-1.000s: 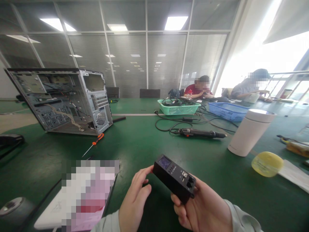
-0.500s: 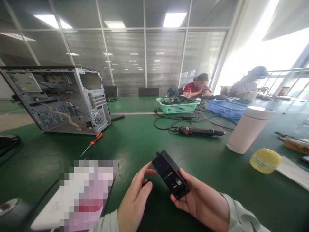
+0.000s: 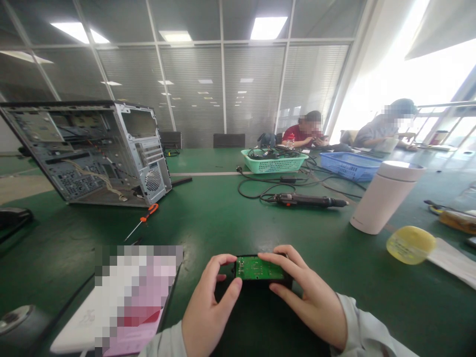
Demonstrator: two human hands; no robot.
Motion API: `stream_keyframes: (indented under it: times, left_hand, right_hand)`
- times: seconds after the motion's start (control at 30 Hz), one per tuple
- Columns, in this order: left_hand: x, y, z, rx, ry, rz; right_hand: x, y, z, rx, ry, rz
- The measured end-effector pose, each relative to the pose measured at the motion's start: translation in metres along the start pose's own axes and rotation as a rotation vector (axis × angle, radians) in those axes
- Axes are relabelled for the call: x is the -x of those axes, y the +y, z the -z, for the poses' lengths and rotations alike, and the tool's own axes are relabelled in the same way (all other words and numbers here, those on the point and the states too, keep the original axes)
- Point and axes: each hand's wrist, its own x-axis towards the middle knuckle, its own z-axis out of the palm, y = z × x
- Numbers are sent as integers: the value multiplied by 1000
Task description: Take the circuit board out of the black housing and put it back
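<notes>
Holding the black box-shaped device with an exposed green circuit board (image 3: 259, 268) by its edges should serve well: left hand (image 3: 211, 300) pinching one end, right hand (image 3: 316, 295) gripping the other, over the glossy green counter (image 3: 208, 218), both best kept off the board's face.

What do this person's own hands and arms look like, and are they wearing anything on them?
Both the left hand and the right hand are bare: no gloves, and no rings or watch that I can see. The left sleeve and right sleeve are long, pale grey-green, loose and creased, reaching the wrists. No markings show on them.
</notes>
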Motion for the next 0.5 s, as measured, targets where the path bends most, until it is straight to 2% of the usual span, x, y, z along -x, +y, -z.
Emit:
stream_keyframes:
  times: [0.23,0.4,0.5]
  left_hand:
    - [0,3,1,-50,-41,-48]
    - [-3,3,1,20,-53,-4]
    - [-3,2,-1,41,-58,-23]
  right_hand:
    - [0,-2,10,28,-47,86]
    - [1,-7,10,5,-16,89]
    - [0,-10,9,-17,-3,77]
